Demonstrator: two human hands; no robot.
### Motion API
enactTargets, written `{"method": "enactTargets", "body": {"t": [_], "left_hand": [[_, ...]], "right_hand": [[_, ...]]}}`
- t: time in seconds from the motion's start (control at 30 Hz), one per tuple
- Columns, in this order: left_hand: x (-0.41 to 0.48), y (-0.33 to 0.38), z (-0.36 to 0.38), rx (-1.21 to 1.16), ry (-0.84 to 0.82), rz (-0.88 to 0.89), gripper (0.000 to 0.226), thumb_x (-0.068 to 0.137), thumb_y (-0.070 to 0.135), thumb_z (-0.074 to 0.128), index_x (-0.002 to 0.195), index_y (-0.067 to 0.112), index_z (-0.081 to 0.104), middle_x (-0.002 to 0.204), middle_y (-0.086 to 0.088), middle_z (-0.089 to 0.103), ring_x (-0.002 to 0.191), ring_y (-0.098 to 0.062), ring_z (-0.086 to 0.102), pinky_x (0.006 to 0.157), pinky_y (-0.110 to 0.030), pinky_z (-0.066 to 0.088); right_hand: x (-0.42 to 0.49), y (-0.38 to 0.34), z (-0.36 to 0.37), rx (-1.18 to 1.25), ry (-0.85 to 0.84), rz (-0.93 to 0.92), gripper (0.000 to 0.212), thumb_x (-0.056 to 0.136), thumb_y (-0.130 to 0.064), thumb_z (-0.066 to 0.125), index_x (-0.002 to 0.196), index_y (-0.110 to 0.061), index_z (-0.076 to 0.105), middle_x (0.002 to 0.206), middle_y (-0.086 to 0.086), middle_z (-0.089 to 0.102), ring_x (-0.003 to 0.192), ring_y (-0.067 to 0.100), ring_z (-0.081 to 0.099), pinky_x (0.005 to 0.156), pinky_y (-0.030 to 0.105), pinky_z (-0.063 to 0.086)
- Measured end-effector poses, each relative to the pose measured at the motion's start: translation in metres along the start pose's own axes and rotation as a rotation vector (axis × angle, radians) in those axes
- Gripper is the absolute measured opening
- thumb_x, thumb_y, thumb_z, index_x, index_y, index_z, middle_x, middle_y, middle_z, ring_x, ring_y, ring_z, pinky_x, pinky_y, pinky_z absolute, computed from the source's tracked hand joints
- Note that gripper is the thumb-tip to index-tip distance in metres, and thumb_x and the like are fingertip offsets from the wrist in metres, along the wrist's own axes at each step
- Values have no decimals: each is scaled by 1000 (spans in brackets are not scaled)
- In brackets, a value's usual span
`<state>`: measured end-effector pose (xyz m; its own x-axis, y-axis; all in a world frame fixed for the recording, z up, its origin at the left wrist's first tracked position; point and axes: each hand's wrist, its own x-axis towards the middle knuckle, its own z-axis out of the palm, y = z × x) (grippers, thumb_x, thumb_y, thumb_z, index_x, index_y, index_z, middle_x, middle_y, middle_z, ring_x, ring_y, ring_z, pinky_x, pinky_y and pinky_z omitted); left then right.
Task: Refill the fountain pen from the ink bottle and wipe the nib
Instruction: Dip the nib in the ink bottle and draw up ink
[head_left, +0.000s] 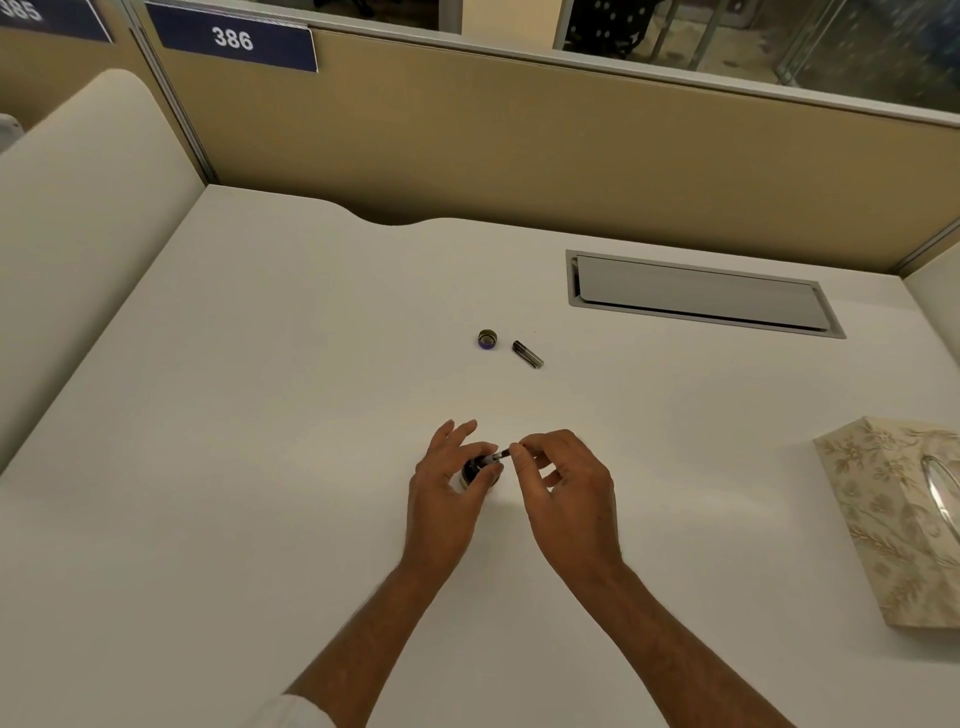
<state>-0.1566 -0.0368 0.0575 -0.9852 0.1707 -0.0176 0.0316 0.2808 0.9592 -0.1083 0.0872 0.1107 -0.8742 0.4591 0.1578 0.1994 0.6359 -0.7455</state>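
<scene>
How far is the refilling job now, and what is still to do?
Done: the bottle cap and the pen cap lie off on the desk. In hand: the left hand holds the ink bottle, and the right hand holds the pen at its mouth. Left: wiping the nib; the tissue box is untouched.

White bench (260, 415); dark ink bottle (474, 470); purple-rimmed bottle cap (487, 339); beige floral tissue box (898, 514); navy sign (234, 39), white numerals

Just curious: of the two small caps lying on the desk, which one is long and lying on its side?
The pen cap, right of the round bottle cap.
</scene>
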Motion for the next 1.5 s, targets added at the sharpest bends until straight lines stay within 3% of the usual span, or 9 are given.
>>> {"method": "enactTargets", "body": {"t": [0.2, 0.33, 0.43, 0.73, 0.8, 1.07, 1.5], "left_hand": [[2, 3, -1, -46, -24, -4, 22, 88, 15, 74, 109, 22, 77, 120, 17, 70, 129, 7, 50, 104, -8, 35], [6, 5, 0, 13, -23, -14, 22, 88, 17, 74, 104, 31, 76, 116, 25, 64, 117, 13, 53, 91, 6, 31], [8, 4, 0, 26, -35, 12, 21, 88, 15, 75, 104, 28, 76, 107, 36, 62, 113, 18, 53, 93, 4, 33], [9, 11, -3, -59, -61, 19, 23, 87, 5, 73, 108, 15, 75, 103, 10, 73, 100, 10, 64, 81, 0, 44], [7, 13, -4, -95, -65, -11, 25, 88, 3, 72, 110, 14, 75, 101, 12, 73, 98, 12, 65, 78, 1, 45], [6, 14, -5, -88, -58, -4, 32, 87, 1, 73, 116, 16, 72, 104, 12, 72, 98, 12, 65, 80, 2, 44], [6, 14, -6, 36, -89, 69, 36, 89, 5, 72, 112, 32, 69, 104, 25, 66, 99, 19, 60, 83, 4, 39]], "right_hand": [[1, -1, -1, 60, 23, 23, 6, 94, -26, 66, 92, -24, 71, 88, -15, 68, 83, 4, 65, 68, 29, 56], [3, -1, -2, 68, 26, 26, 5, 94, -24, 67, 91, -24, 71, 88, -14, 69, 83, 3, 64, 67, 29, 57], [3, -1, -1, 67, 21, 19, 6, 94, -24, 67, 92, -21, 72, 88, -12, 69, 82, 4, 65, 69, 30, 57], [1, 0, 1, 38, 11, 3, 7, 95, -26, 65, 95, -23, 71, 90, -12, 70, 83, 5, 66, 69, 31, 58], [0, 1, 1, 20, 2, -12, 8, 95, -27, 64, 95, -23, 71, 90, -13, 69, 83, 5, 65, 68, 29, 57], [3, 3, -1, -7, -36, -32, 11, 96, -25, 64, 104, -23, 71, 96, -14, 69, 84, 0, 63, 66, 17, 52], [5, 5, -4, 22, -77, -74, 15, 97, -18, 64, 110, -19, 71, 99, -9, 71, 87, 7, 64, 74, 27, 58]]}}
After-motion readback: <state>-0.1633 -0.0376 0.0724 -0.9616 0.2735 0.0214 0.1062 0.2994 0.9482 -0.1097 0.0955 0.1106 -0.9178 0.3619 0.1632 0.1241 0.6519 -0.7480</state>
